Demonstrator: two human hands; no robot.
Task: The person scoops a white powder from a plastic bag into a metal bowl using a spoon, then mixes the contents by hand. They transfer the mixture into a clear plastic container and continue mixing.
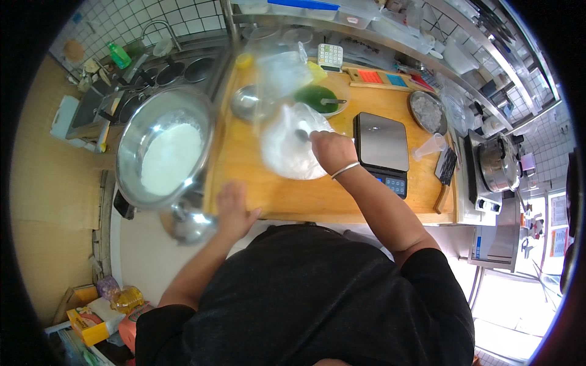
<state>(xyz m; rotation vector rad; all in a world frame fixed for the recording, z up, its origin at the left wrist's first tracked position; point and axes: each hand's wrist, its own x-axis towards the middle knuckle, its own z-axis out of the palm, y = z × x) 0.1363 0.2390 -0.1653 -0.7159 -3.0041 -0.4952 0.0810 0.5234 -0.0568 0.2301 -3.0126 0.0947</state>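
My right hand [333,148], with a silver bangle at the wrist, grips a metal spoon [302,134] whose end reaches into a white plastic bag [290,158] of white contents. My left hand [236,208] is blurred at the table's front left edge, fingers spread, holding nothing visible. A large metal bowl [201,103] of white powder or liquid stands to its upper left, with a blurred shiny metal vessel [194,224] below. Behind the bag are a clear bowl of green contents [316,97], a small metal bowl [247,103] and a blurred translucent bag [284,73].
Right of the bag lies a digital scale [382,142]. Beyond it are a bowl of clear lumps [428,112], a plastic cup [430,147] and a cleaver [445,171]. A calculator [330,56] stands at the back, under a metal shelf [366,31]. A pot [499,164] sits far right.
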